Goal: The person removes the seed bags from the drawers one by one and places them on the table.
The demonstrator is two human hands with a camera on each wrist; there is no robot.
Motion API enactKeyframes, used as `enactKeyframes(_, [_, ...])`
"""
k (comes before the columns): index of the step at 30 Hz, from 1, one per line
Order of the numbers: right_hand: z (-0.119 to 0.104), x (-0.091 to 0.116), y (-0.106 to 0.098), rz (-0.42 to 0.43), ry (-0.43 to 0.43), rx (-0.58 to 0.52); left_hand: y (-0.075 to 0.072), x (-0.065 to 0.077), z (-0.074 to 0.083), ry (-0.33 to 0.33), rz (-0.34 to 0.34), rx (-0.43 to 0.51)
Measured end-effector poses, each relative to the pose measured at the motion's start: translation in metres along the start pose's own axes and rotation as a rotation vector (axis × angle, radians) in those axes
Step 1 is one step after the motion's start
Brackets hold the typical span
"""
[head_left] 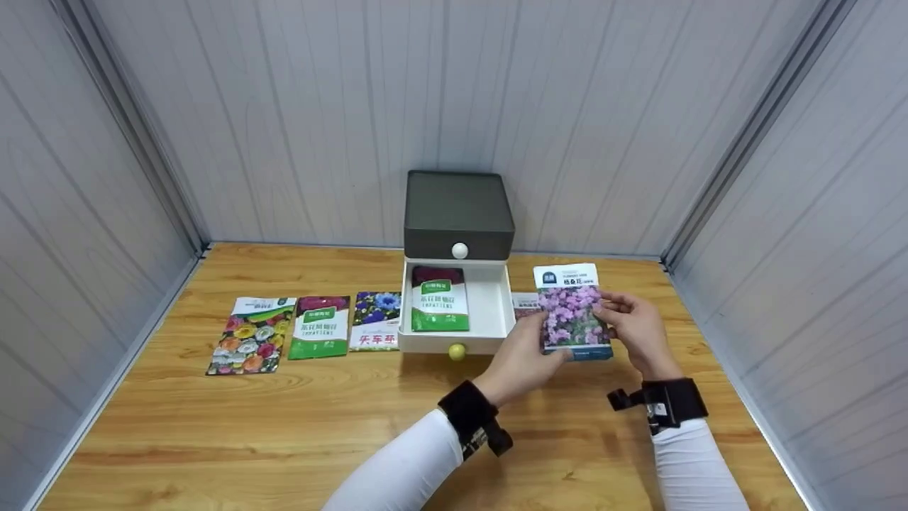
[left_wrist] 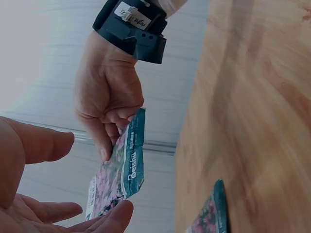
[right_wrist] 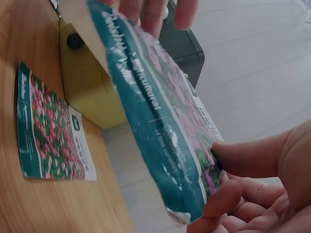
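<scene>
Tilted above the table is a seed packet [head_left: 571, 312] with pink-purple flowers and a teal bottom band. My right hand [head_left: 638, 330] pinches its right edge between thumb and fingers, seen closely in the right wrist view. At the packet's left side is my left hand [head_left: 521, 362], thumb and fingers spread apart in the left wrist view; whether its fingertips touch the packet I cannot tell. Another seed packet [right_wrist: 53, 126], with red and pink flowers, lies flat on the table beneath, mostly hidden by the left hand in the head view.
A dark-topped drawer box [head_left: 460, 202] stands against the back wall. Its lower white drawer [head_left: 489, 330], with a yellow knob, is pulled out and holds a green-and-white packet [head_left: 440, 301]. Left of it lie a rose packet [head_left: 252, 337], another green-and-white packet [head_left: 319, 328] and a blue-flower packet [head_left: 374, 323].
</scene>
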State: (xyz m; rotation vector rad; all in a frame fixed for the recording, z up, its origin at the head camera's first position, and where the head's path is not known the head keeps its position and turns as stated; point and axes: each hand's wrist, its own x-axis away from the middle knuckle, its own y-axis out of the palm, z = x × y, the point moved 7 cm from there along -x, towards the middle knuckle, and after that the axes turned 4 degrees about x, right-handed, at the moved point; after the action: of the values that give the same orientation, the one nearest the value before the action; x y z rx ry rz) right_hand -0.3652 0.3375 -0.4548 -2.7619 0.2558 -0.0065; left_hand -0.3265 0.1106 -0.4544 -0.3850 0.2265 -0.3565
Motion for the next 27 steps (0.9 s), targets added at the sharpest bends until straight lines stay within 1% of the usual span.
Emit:
enactKeyframes(3, [0.003, -0.004, -0.003, -0.02, 0.011, -0.016, 0.005, -0.003, -0.007, -0.014, -0.005, 0.045])
enactKeyframes(5, [0.005, -0.007, -0.005, -0.034, 0.02, -0.025, 0.009, -0.004, -0.012, -0.037, -0.01, 0.076])
enactKeyframes(9, [0.012, -0.011, -0.008, -0.05, 0.044, -0.041, 0.018, -0.007, -0.021, -0.051, -0.02, 0.13])
enactKeyframes(13, [0.022, -0.015, -0.008, -0.058, 0.065, -0.039, 0.025, -0.009, -0.029, -0.077, -0.023, 0.142])
enactKeyframes(18, [0.04, -0.023, -0.005, -0.062, 0.108, -0.017, 0.034, -0.012, -0.042, -0.111, -0.021, 0.147])
enactKeyframes(21, [0.051, -0.027, -0.003, -0.066, 0.137, -0.003, 0.038, -0.016, -0.049, -0.123, -0.023, 0.168])
enactKeyframes(25, [0.063, -0.031, -0.002, -0.067, 0.173, -0.017, 0.042, -0.022, -0.058, -0.13, -0.025, 0.197])
enactKeyframes(27, [0.067, -0.033, -0.002, -0.076, 0.188, -0.028, 0.044, -0.024, -0.062, -0.135, -0.024, 0.23])
